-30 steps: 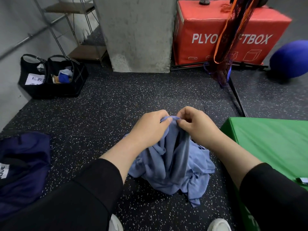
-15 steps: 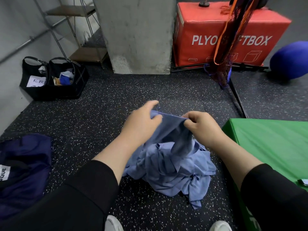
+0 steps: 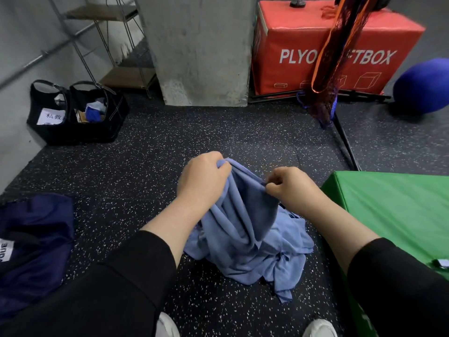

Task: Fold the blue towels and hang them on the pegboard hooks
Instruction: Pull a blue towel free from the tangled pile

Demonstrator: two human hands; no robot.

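At the bottom edge of the view, two white shoe tips (image 3: 319, 329) stand on the black speckled floor (image 3: 150, 171), and black sleeves (image 3: 116, 295) reach forward from either side. Just ahead of the shoes lies the blue towel (image 3: 247, 242), a crumpled heap resting on the floor with its upper part lifted into a short peak between the hands. The left hand (image 3: 201, 181) has its grip closed on the towel's top edge, fingers curled over the cloth at the far left of the peak. The right hand (image 3: 289, 188) pinches the same edge a little to the right, thumb and fingers closed on the fabric, so a short span of hem runs between the two hands. Folds hang from that span down into the heap.

To the left of the person a dark navy garment (image 3: 31, 246) with a white label lies on the floor. To the right, just beside the towel, stands a green padded box (image 3: 393, 215) with a small clip-like item on its near top, too small to identify.

Farther off, against the left wall, sit two black bags (image 3: 77, 117) holding papers and a blue item. Behind them rises a metal-framed shelf (image 3: 116, 45), next to a concrete pillar (image 3: 201, 49). Right of the pillar is a red box (image 3: 303, 32) lettered in white, partly hidden by a hanging orange and dark mesh net (image 3: 332, 57). A blue ball (image 3: 422, 86) rests at the far right.
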